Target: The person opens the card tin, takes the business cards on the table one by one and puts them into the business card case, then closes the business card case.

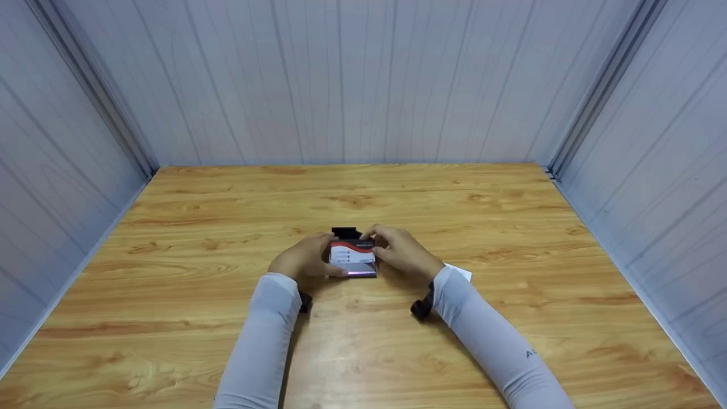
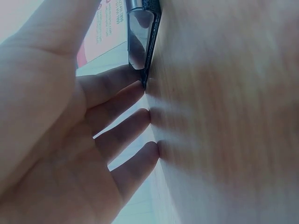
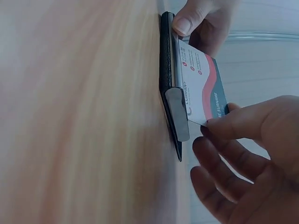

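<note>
A black card case (image 3: 167,60) with a metal frame lies opened on the table, its dark lid flap (image 1: 344,233) showing at the far side. Out of it slants a business card (image 1: 352,254), white with a red wave and a dark band, its lower edge inside the frame. My left hand (image 1: 304,258) grips the case from the left, thumb on the near metal edge; its other fingers (image 2: 124,135) reach along the table. At the card's upper right corner, my right hand (image 1: 406,253) pinches the card between thumb and index finger, the remaining fingers loosely bent.
A white piece of paper (image 1: 463,272) lies partly under the right wrist. The wooden table (image 1: 227,210) is bordered by pale panel walls (image 1: 363,85) at the back and both sides. Dark wrist cameras (image 1: 421,309) sit below the wrists.
</note>
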The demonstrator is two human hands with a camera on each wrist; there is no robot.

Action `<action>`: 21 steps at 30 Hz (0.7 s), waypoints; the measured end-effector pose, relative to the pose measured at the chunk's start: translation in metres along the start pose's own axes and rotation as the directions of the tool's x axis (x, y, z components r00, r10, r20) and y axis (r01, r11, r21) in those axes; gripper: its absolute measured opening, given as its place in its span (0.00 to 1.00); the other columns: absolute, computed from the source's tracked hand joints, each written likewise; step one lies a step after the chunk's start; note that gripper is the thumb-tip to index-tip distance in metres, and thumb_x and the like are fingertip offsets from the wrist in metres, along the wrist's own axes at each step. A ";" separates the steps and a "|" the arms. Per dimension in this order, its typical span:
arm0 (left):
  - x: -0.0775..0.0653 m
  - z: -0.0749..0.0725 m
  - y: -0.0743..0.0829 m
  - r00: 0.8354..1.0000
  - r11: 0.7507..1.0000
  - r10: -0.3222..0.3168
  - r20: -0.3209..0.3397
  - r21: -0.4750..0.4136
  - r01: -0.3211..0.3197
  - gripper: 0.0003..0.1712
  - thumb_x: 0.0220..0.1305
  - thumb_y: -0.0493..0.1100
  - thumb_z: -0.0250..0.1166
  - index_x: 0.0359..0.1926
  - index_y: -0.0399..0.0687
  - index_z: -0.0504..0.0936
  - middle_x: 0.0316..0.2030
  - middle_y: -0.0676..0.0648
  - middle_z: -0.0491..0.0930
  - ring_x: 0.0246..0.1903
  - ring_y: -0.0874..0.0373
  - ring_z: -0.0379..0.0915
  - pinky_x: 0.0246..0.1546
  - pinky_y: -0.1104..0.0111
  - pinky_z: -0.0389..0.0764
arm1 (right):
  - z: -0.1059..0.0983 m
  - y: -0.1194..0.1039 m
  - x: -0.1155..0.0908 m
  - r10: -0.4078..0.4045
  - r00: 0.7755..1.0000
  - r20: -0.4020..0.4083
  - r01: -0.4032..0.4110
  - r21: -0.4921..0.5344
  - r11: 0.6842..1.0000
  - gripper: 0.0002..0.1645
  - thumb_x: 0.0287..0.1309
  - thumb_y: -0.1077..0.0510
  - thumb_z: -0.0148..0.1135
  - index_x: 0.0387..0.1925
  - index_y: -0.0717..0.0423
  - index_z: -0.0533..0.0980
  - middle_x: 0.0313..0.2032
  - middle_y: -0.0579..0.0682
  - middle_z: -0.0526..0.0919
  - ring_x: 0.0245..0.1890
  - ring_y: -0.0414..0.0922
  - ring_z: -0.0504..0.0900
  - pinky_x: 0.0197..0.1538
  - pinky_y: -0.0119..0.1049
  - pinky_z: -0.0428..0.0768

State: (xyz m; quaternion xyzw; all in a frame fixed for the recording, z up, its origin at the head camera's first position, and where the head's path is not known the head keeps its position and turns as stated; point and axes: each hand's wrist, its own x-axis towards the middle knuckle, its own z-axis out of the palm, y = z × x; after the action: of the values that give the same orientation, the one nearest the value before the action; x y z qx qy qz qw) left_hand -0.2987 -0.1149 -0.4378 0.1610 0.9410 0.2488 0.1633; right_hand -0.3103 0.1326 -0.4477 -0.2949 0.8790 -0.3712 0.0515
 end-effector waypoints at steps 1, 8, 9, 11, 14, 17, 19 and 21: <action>0.000 0.000 0.000 1.000 1.000 0.000 0.003 0.001 0.000 0.57 0.56 0.62 0.75 0.77 0.43 0.58 0.74 0.43 0.60 0.72 0.47 0.55 0.70 0.53 0.59 | 0.000 0.000 0.000 0.000 1.000 0.020 0.000 -0.008 1.000 0.18 0.66 0.66 0.60 0.55 0.52 0.78 0.41 0.50 0.83 0.42 0.45 0.81 0.48 0.42 0.80; -0.005 -0.001 0.000 1.000 1.000 0.022 0.005 -0.015 -0.022 0.55 0.57 0.62 0.74 0.77 0.46 0.59 0.74 0.42 0.58 0.73 0.46 0.52 0.71 0.51 0.58 | 0.001 0.001 0.000 -0.032 0.991 0.129 0.044 -0.089 0.995 0.17 0.67 0.67 0.59 0.56 0.60 0.78 0.52 0.54 0.82 0.51 0.50 0.81 0.55 0.44 0.79; -0.005 -0.001 0.000 1.000 1.000 0.022 0.005 -0.013 -0.022 0.55 0.57 0.62 0.74 0.77 0.46 0.59 0.74 0.42 0.58 0.73 0.46 0.52 0.70 0.51 0.59 | 0.001 0.001 0.000 -0.041 0.991 0.131 0.054 -0.097 0.994 0.17 0.67 0.68 0.58 0.56 0.60 0.78 0.52 0.55 0.82 0.52 0.51 0.80 0.55 0.45 0.79; -0.004 -0.001 0.000 1.000 1.000 0.019 0.008 -0.006 -0.019 0.55 0.57 0.62 0.74 0.77 0.47 0.59 0.75 0.43 0.57 0.73 0.47 0.52 0.71 0.52 0.58 | 0.001 0.001 0.000 -0.054 0.989 0.135 0.068 -0.104 0.992 0.18 0.67 0.68 0.58 0.57 0.61 0.78 0.53 0.55 0.81 0.52 0.51 0.80 0.56 0.45 0.78; -0.004 -0.001 0.000 1.000 1.000 0.017 0.010 0.002 -0.017 0.54 0.58 0.62 0.73 0.78 0.47 0.59 0.75 0.42 0.57 0.73 0.46 0.51 0.71 0.51 0.58 | 0.001 0.001 -0.001 -0.071 0.987 0.144 0.090 -0.135 0.987 0.18 0.68 0.67 0.57 0.58 0.61 0.79 0.54 0.57 0.80 0.53 0.52 0.79 0.57 0.46 0.77; -0.003 0.000 0.000 1.000 1.000 0.020 0.005 0.005 -0.020 0.54 0.57 0.62 0.74 0.77 0.47 0.59 0.75 0.42 0.57 0.73 0.46 0.52 0.71 0.51 0.59 | 0.000 0.001 -0.002 -0.080 0.984 0.161 0.108 -0.172 0.979 0.19 0.69 0.66 0.55 0.59 0.59 0.79 0.53 0.57 0.78 0.52 0.52 0.77 0.57 0.47 0.76; -0.003 0.000 0.000 1.000 1.000 0.027 0.001 0.006 -0.027 0.54 0.57 0.61 0.74 0.77 0.47 0.60 0.74 0.43 0.58 0.73 0.46 0.53 0.70 0.52 0.59 | 0.000 0.001 -0.003 -0.090 0.980 0.175 0.123 -0.187 0.975 0.20 0.69 0.66 0.53 0.59 0.59 0.80 0.52 0.57 0.78 0.51 0.52 0.76 0.56 0.47 0.75; -0.002 0.000 0.000 0.999 0.999 0.034 0.000 0.006 -0.034 0.54 0.57 0.61 0.74 0.77 0.46 0.60 0.74 0.43 0.59 0.73 0.47 0.53 0.70 0.52 0.59 | -0.001 0.002 -0.004 -0.113 0.976 0.187 0.149 -0.195 0.969 0.21 0.69 0.66 0.53 0.59 0.60 0.80 0.50 0.57 0.78 0.50 0.52 0.76 0.55 0.47 0.75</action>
State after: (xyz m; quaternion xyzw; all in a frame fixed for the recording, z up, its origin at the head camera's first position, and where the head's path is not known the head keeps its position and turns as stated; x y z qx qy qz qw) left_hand -0.2968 -0.1159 -0.4374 0.1775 0.9389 0.2485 0.1587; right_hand -0.3082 0.1363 -0.4486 -0.3875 0.8836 -0.2526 0.0723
